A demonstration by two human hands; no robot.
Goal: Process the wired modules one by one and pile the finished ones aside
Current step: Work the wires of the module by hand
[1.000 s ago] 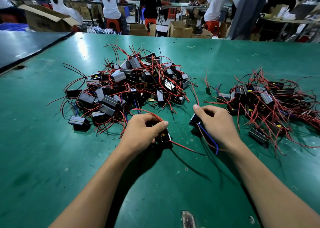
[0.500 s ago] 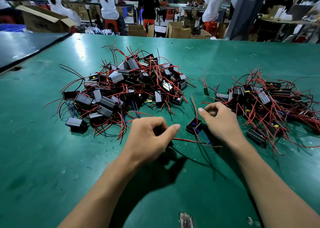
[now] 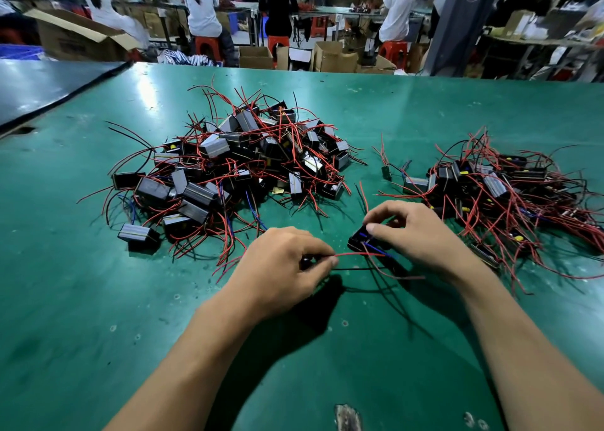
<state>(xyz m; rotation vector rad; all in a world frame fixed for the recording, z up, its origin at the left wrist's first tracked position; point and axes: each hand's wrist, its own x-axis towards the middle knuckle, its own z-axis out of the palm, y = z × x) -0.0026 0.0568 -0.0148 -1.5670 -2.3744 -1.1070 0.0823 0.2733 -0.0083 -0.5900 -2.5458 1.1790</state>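
Holding one module (image 3: 361, 239) at centre frame, the right hand (image 3: 421, 234) grips its black body between thumb and curled fingers, low over the green table (image 3: 98, 299); whether it rests on the surface cannot be told. The left hand (image 3: 284, 267), just left of it, pinches the red wire (image 3: 349, 254), drawn taut between the two hands. A blue wire (image 3: 379, 250) trails from the same module. Assessment: the leads are being worked. Recommendation: brace the body firmly, draw the wire along its own line rather than sideways to spare the joint, and hold loose leads apart from the large pile (image 3: 248, 162) at upper centre and the smaller pile (image 3: 506, 195) at right. Which pile is the finished one cannot be told.
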